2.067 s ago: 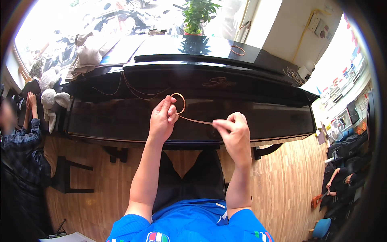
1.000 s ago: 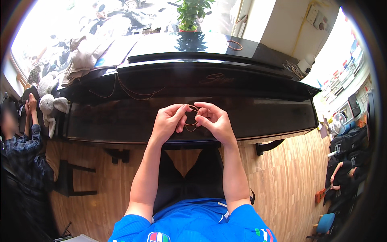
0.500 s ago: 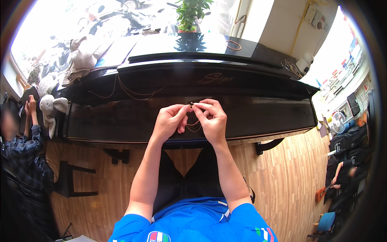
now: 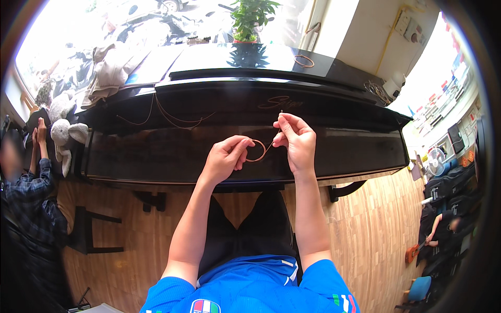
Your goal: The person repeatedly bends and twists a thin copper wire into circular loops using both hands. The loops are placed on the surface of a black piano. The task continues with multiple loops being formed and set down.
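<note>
My left hand [image 4: 226,157] pinches a coil of thin copper-coloured wire [image 4: 264,151] between thumb and fingers, in front of the black piano [image 4: 156,156]. From the coil a strand runs up to my right hand [image 4: 296,142], which is raised higher and pinches that end. The tip of the strand shows just above the right fingertips. Inside the grip, the wire is hidden by my fingers.
On the piano top lie another copper-coloured coil [image 4: 312,64], a potted plant [image 4: 245,23] and folded cloth [image 4: 112,65]. Loose strands [image 4: 177,124] hang at its left. A plush toy [image 4: 63,133] and a seated person [image 4: 34,193] are on the left.
My hands were together at the wire and are now apart. The right hand has moved up and to the right, drawing a strand out; the left has shifted slightly.
</note>
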The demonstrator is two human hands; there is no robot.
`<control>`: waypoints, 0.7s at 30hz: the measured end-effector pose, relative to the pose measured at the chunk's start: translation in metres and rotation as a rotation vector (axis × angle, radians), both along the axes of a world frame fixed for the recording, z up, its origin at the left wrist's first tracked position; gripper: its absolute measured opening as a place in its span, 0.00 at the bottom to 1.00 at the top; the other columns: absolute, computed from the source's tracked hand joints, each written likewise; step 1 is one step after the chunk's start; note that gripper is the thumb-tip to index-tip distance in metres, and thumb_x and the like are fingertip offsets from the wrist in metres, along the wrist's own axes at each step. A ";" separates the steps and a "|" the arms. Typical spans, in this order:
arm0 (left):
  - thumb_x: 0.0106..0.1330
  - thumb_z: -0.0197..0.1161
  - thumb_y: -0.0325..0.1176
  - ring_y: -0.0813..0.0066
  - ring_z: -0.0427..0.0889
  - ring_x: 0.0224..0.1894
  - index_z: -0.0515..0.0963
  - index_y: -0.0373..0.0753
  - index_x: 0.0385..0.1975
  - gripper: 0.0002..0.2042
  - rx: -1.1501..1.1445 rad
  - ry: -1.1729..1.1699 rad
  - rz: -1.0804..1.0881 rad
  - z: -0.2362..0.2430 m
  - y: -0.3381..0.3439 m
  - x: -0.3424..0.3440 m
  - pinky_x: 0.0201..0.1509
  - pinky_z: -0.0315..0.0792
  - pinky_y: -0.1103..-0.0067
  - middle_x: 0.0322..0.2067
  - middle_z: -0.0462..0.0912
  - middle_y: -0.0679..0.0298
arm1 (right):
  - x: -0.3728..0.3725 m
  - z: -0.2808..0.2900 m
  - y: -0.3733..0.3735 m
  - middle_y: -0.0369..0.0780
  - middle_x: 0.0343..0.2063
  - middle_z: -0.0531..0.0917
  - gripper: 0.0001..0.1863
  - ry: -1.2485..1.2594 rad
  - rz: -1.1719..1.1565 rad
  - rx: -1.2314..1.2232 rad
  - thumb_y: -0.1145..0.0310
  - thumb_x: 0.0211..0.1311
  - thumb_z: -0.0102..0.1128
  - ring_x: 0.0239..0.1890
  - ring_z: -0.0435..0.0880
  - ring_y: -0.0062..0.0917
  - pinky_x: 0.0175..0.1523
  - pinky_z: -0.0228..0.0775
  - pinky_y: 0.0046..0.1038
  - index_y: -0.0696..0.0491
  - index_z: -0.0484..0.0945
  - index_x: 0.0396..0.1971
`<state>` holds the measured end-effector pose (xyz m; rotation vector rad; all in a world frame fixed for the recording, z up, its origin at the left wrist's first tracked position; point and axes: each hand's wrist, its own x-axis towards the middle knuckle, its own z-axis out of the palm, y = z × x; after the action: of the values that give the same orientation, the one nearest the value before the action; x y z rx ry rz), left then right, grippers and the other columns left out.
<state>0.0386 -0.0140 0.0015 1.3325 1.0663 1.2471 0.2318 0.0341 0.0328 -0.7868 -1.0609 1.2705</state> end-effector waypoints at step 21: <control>0.65 0.71 0.31 0.88 0.78 0.24 0.84 0.36 0.40 0.09 0.117 0.194 0.039 -0.001 -0.003 0.003 0.26 0.70 0.86 0.26 0.83 0.69 | 0.024 0.020 -0.003 0.39 0.31 0.85 0.11 -0.778 0.571 -0.097 0.74 0.69 0.57 0.27 0.82 0.17 0.29 0.79 0.20 0.62 0.83 0.44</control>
<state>0.0419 -0.0171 0.0001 1.5534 1.1731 1.2434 0.2561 0.0313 0.0528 -1.1438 -1.9619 1.5311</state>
